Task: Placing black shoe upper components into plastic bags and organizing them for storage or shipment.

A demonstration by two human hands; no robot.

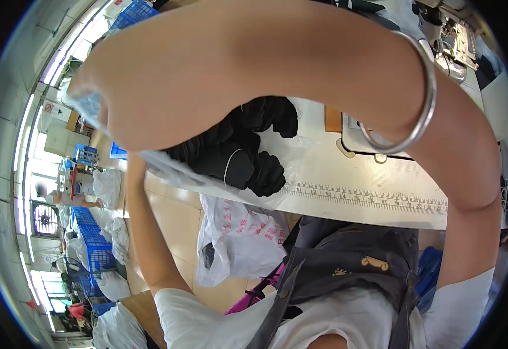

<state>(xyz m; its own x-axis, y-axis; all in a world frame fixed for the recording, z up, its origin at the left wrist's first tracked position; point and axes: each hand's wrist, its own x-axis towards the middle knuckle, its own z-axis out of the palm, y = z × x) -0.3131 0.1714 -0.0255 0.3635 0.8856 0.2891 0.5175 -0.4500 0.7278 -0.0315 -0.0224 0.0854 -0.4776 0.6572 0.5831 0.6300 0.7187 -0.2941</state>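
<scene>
My right arm, with a silver bangle on it, sweeps across the upper view to the left. My right hand (114, 110), large and close to the camera, looks closed at the far left on the edge of a clear plastic bag (175, 168). Several stacks of black fabric pieces (231, 160) lie in or on this bag at the table's left end, partly under my forearm. A thin white loop shows on one stack. My left forearm (143, 232) rises from below toward the same place; the left hand is hidden behind the right one.
The white table (324, 168) carries a printed ruler along its near edge. A sewing machine base (358, 136) is set into it. Below hangs a white printed plastic bag (236, 238). Blue crates (91, 232) and white sacks stand at left, where another person is visible farther off.
</scene>
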